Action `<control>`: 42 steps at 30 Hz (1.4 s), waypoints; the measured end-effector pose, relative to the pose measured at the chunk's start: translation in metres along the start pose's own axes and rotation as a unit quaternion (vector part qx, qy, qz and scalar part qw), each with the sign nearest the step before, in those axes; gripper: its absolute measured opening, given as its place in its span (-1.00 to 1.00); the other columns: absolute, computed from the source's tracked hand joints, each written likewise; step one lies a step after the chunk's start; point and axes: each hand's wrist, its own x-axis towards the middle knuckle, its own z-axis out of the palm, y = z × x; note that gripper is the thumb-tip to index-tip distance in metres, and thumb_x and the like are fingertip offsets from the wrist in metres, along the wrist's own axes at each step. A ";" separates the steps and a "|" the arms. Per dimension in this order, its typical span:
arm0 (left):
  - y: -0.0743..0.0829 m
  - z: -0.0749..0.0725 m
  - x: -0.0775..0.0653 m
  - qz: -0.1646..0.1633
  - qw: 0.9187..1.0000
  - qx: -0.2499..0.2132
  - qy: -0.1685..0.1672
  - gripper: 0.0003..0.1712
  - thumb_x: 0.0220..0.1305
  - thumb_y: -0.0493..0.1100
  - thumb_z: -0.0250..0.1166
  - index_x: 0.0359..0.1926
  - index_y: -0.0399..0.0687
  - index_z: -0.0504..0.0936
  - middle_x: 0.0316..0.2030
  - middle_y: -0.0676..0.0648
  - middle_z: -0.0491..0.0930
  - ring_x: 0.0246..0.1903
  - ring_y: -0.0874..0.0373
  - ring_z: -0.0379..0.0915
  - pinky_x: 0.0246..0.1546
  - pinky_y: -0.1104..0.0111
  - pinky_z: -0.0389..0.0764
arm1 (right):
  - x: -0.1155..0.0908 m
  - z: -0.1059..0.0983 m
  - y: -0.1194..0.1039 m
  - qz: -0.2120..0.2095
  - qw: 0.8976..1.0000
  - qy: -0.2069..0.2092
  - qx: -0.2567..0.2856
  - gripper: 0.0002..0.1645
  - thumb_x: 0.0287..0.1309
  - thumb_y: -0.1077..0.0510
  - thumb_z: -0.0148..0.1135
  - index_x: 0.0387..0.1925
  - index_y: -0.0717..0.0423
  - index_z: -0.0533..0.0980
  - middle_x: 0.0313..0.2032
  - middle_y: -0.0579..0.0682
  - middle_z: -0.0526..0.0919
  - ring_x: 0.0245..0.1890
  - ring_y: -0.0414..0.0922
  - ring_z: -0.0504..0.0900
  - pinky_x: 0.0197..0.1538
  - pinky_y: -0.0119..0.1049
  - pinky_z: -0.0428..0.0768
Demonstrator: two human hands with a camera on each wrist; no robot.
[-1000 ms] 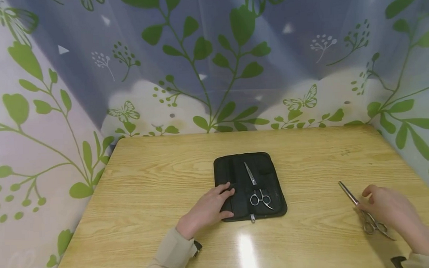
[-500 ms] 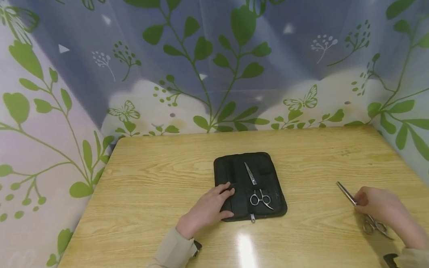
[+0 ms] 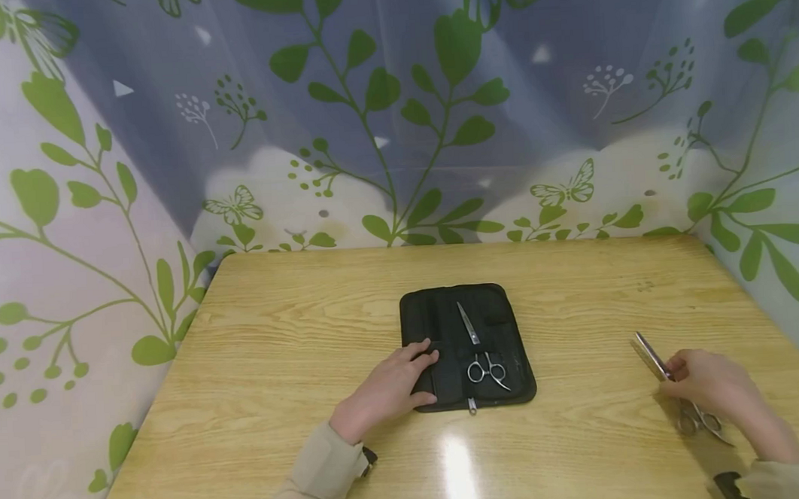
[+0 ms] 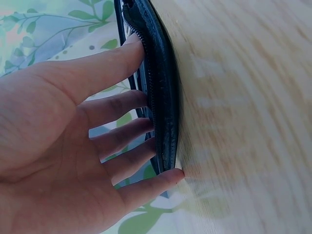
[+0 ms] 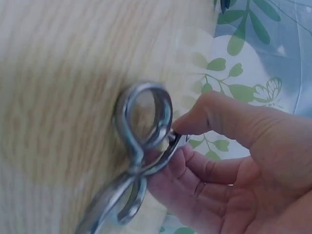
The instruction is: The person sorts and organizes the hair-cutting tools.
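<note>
A black zip case (image 3: 413, 316) lies opened flat near the middle of the wooden table. Tucked into its right side is a pair of scissors (image 3: 469, 326), silver, blades away from me and finger rings nearer. My left hand (image 3: 389, 386) rests on the case's left edge with fingers spread. In the left wrist view, the fingertips reach over the zipped edge (image 4: 163, 97). On the right, my right hand (image 3: 715, 387) pinches a second pair of scissors (image 3: 653, 355) around its middle. The right wrist view shows their finger rings (image 5: 165, 112) close over the wood; the fingers cover the pivot.
The wooden table (image 3: 294, 308) has a bright glare streak in front of the case. A metal zip pull (image 3: 472, 406) sticks out from the case's near edge. Leaf-patterned curtains (image 3: 429, 165) enclose the back and both sides.
My right hand has closed its fingers on the scissors beside it, and their blade tip has shifted slightly away from me, apart from its shadow. The left hand and case stay put.
</note>
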 end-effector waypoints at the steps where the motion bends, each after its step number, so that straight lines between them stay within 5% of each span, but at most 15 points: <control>1: 0.000 0.000 0.000 0.000 1.000 0.000 0.001 -0.24 0.15 0.06 0.25 0.32 -0.13 0.28 0.38 -0.18 0.14 0.32 -0.02 0.02 0.32 0.11 0.22 | 0.000 0.000 0.001 -0.003 1.000 -0.001 0.006 -0.39 -0.12 -0.07 0.33 -0.24 0.42 0.51 -0.38 0.17 0.68 -0.43 -0.01 0.58 -0.37 0.00 0.56; 4: 0.001 -0.001 -0.001 0.000 1.000 -0.002 0.003 -0.24 0.16 0.06 0.25 0.31 -0.14 0.28 0.37 -0.19 0.14 0.32 -0.03 0.02 0.32 0.11 0.22 | -0.001 -0.002 0.002 -0.021 0.999 -0.002 0.025 -0.44 0.00 -0.01 0.28 -0.21 0.46 0.49 -0.34 0.23 0.67 -0.38 0.04 0.59 -0.33 0.05 0.57; 8: 0.002 -0.002 -0.002 -0.002 1.000 0.000 0.003 -0.25 0.16 0.06 0.25 0.31 -0.16 0.29 0.37 -0.20 0.15 0.32 -0.03 0.02 0.32 0.11 0.22 | -0.003 -0.002 -0.001 -0.047 0.993 -0.011 0.106 -0.52 0.12 0.10 0.20 -0.15 0.51 0.43 -0.34 0.22 0.66 -0.44 -0.06 0.60 -0.40 -0.15 0.66; 13: 0.002 -0.003 -0.003 0.000 1.000 0.000 0.002 -0.25 0.16 0.06 0.25 0.31 -0.16 0.29 0.37 -0.21 0.15 0.32 -0.04 0.03 0.31 0.10 0.23 | -0.004 -0.007 -0.017 -0.070 0.964 -0.016 0.257 -0.47 0.24 0.14 0.09 0.00 0.58 0.33 -0.28 0.21 0.70 -0.39 -0.17 0.64 -0.40 -0.26 0.69; 18: 0.000 -0.003 -0.001 0.000 1.000 0.003 0.007 -0.25 0.14 0.07 0.26 0.29 -0.15 0.32 0.36 -0.19 0.17 0.30 -0.03 0.06 0.30 0.09 0.25 | -0.002 -0.017 -0.048 -0.098 0.938 0.017 0.332 -0.40 0.29 0.06 0.03 0.12 0.51 0.27 -0.21 -0.11 0.72 -0.22 -0.17 0.64 -0.29 -0.25 0.69; 22: 0.001 -0.003 0.000 -0.010 1.000 0.012 0.023 -0.30 0.15 0.09 0.26 0.26 -0.13 0.38 0.33 -0.18 0.24 0.28 -0.03 0.13 0.27 0.10 0.30 | 0.002 -0.020 -0.082 -0.118 0.903 0.051 0.410 -0.46 0.27 0.08 0.05 0.11 0.43 0.29 -0.20 -0.27 0.70 -0.16 -0.16 0.62 -0.23 -0.30 0.69; 26: 0.010 -0.005 0.004 -0.005 0.992 -0.012 0.125 -0.53 0.18 0.02 0.25 0.08 -0.05 0.58 0.19 -0.14 0.46 0.15 0.01 0.33 0.14 0.10 0.46 | 0.010 -0.016 -0.117 -0.153 0.846 0.073 0.505 -0.59 0.23 0.19 0.10 0.00 0.43 0.35 -0.20 -0.19 0.71 -0.12 -0.10 0.61 -0.21 -0.32 0.68; 29: 0.019 -0.006 0.008 0.011 0.970 -0.068 0.235 -0.72 0.17 -0.02 0.26 -0.10 0.08 0.70 0.00 -0.02 0.63 -0.02 0.14 0.49 -0.02 0.16 0.59 | 0.016 -0.010 -0.145 -0.156 0.802 0.073 0.571 -0.63 0.17 0.24 0.15 -0.08 0.44 0.35 -0.21 -0.12 0.72 -0.10 -0.06 0.61 -0.18 -0.30 0.67; 31: 0.026 -0.006 0.011 0.023 0.954 -0.131 0.270 -0.77 0.16 -0.02 0.27 -0.17 0.11 0.73 -0.12 0.05 0.68 -0.13 0.27 0.53 -0.15 0.26 0.65 | 0.020 -0.004 -0.165 -0.147 0.774 0.075 0.611 -0.66 0.13 0.26 0.19 -0.13 0.41 0.35 -0.21 -0.07 0.73 -0.08 -0.03 0.60 -0.15 -0.29 0.65; 34: 0.036 -0.002 0.014 0.037 0.936 -0.237 0.256 -0.75 0.17 0.00 0.26 -0.16 0.11 0.72 -0.19 0.08 0.70 -0.24 0.43 0.53 -0.26 0.43 0.65 | 0.025 0.006 -0.193 -0.143 0.739 0.085 0.652 -0.71 0.07 0.28 0.24 -0.20 0.34 0.38 -0.23 -0.01 0.72 -0.09 0.01 0.60 -0.10 -0.29 0.63; 36: 0.044 0.002 0.017 0.039 0.920 -0.320 0.223 -0.70 0.20 0.01 0.22 -0.08 0.07 0.69 -0.16 0.04 0.70 -0.26 0.42 0.54 -0.28 0.48 0.64 | 0.028 0.015 -0.209 -0.151 0.726 0.105 0.663 -0.75 0.04 0.30 0.26 -0.26 0.31 0.40 -0.25 0.00 0.72 -0.12 0.04 0.61 -0.10 -0.27 0.63; 38: 0.051 0.005 0.020 0.036 0.893 -0.406 0.190 -0.64 0.26 0.02 0.16 0.00 0.02 0.63 -0.08 -0.03 0.66 -0.22 0.33 0.56 -0.22 0.43 0.64 | 0.030 0.023 -0.221 -0.166 0.722 0.128 0.659 -0.78 0.01 0.32 0.28 -0.30 0.31 0.42 -0.27 -0.02 0.71 -0.17 0.05 0.63 -0.14 -0.27 0.66; 42: 0.063 0.006 0.025 0.018 0.808 -0.567 0.161 -0.55 0.37 0.01 -0.01 0.12 -0.15 0.52 0.04 -0.23 0.57 -0.08 0.05 0.54 -0.11 0.21 0.63 | 0.028 0.038 -0.238 -0.198 0.728 0.173 0.633 -0.74 -0.05 0.33 0.32 -0.33 0.35 0.42 -0.27 0.00 0.72 -0.19 0.07 0.63 -0.17 -0.32 0.67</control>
